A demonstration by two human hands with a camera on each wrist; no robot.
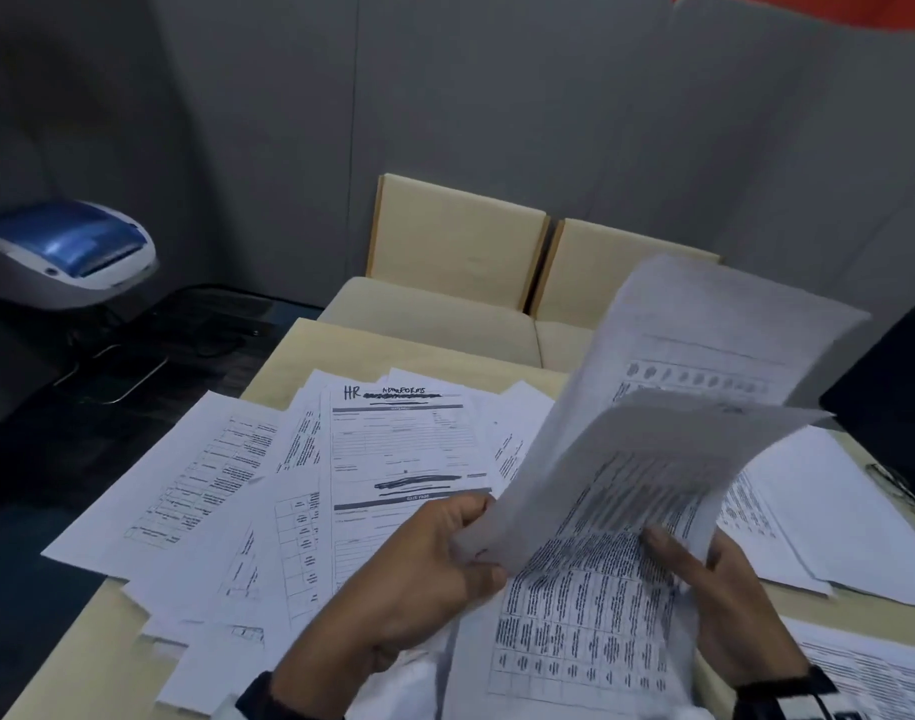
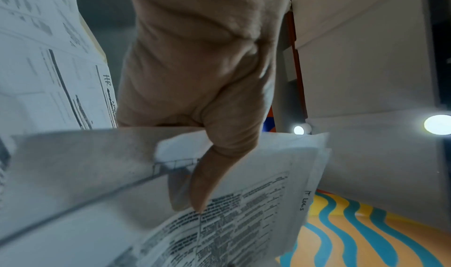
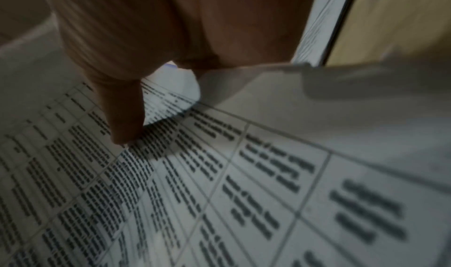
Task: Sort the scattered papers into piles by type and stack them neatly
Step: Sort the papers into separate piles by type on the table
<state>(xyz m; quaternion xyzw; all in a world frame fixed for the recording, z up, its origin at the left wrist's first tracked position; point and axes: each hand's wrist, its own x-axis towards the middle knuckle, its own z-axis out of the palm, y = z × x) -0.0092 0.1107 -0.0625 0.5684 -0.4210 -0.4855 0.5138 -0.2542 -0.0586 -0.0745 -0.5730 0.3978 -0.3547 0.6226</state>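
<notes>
Both hands hold a bundle of printed table sheets (image 1: pixel 590 605) above the near edge of the table. My left hand (image 1: pixel 434 558) pinches the bundle's left edge, its thumb (image 2: pixel 207 174) lying on a page marked "IT Logs". My right hand (image 1: pixel 715 589) grips the right edge, thumb (image 3: pixel 122 113) pressed on the table print. Two upper sheets (image 1: pixel 668 407) are curled up and blurred. Scattered forms (image 1: pixel 247 485) cover the table's left half, an "HR" form (image 1: pixel 403 444) on top. A white pile (image 1: pixel 819 511) lies at the right.
The pale wooden table (image 1: pixel 289 345) ends at the left over dark floor. Cream seats (image 1: pixel 455 283) stand behind it. A blue and white printer (image 1: pixel 65 257) sits at the far left. A black laptop (image 1: pixel 892 397) lies at the right edge. Another table sheet (image 1: pixel 871 672) is bottom right.
</notes>
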